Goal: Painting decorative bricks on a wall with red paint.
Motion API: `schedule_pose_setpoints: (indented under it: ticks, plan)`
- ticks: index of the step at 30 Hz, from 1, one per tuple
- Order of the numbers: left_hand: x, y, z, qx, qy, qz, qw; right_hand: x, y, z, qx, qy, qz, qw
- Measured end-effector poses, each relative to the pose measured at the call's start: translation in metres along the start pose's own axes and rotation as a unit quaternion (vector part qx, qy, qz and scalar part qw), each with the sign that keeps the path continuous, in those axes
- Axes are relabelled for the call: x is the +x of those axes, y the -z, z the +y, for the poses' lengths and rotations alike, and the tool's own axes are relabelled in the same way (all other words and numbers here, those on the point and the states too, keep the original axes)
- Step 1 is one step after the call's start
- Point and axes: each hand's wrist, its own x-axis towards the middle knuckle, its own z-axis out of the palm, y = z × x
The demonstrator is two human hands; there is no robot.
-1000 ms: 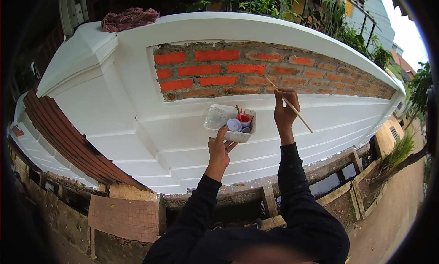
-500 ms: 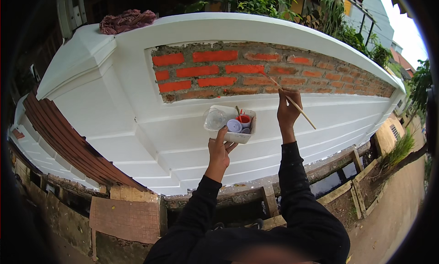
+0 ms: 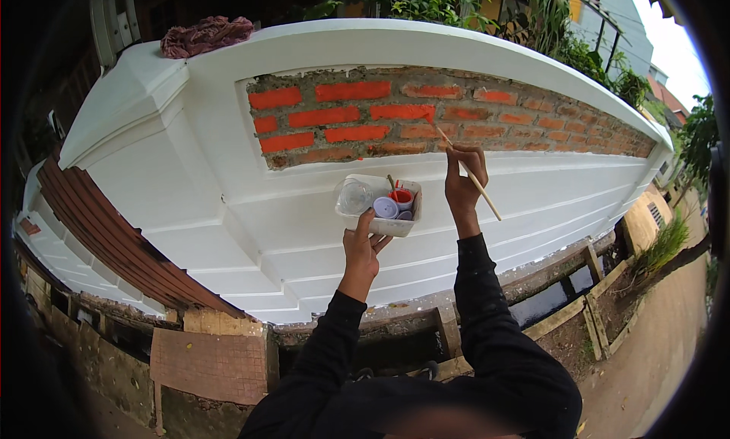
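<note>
My right hand (image 3: 465, 182) is closed round the long wooden handle of a paintbrush (image 3: 480, 188). Its tip touches the right end of an orange-red brick in the recessed brick panel (image 3: 471, 113). Bricks at the panel's left are bright orange-red; those farther right look duller, some partly coated. Below the panel, my left hand (image 3: 360, 250) grips a white plastic tub (image 3: 391, 227) by its near side, thumb over the rim. Inside it are a small cup of orange-red paint (image 3: 403, 198) with a stick, a pale lilac lid (image 3: 385, 208) and a clear plastic cup (image 3: 354, 197).
A white wall (image 3: 304, 203) surrounds the panel. A crumpled maroon cloth (image 3: 205, 37) lies on its top at the left. Below runs a drainage ditch (image 3: 372, 348) with concrete edges and a slab (image 3: 209, 367) across it. Plants (image 3: 441, 1) grow behind the wall.
My right hand has shifted slightly left, and the brush tip with it, along the same brick's right end. My left hand keeps hold of the tub, almost unmoved.
</note>
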Motion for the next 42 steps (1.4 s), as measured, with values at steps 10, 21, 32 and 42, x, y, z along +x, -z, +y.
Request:
schedule_pose_setpoints:
  ticks: [10, 21, 32, 42]
  plan:
    - [-0.010, 0.007, 0.003, 0.017, 0.003, -0.021, 1.000, -0.003, 0.009, -0.006, -0.005, -0.005, 0.002, 1.000]
    - [-0.014, 0.012, 0.015, 0.021, -0.007, -0.011, 1.000, -0.001, 0.001, -0.012, 0.004, -0.001, -0.024, 1.000]
    - [-0.030, 0.017, 0.006, -0.004, -0.023, 0.016, 1.000, -0.002, -0.003, -0.014, 0.020, -0.002, -0.052, 0.998]
    - [-0.048, 0.013, 0.000, -0.010, -0.076, 0.051, 0.996, 0.010, -0.013, -0.003, 0.105, -0.024, -0.061, 0.992]
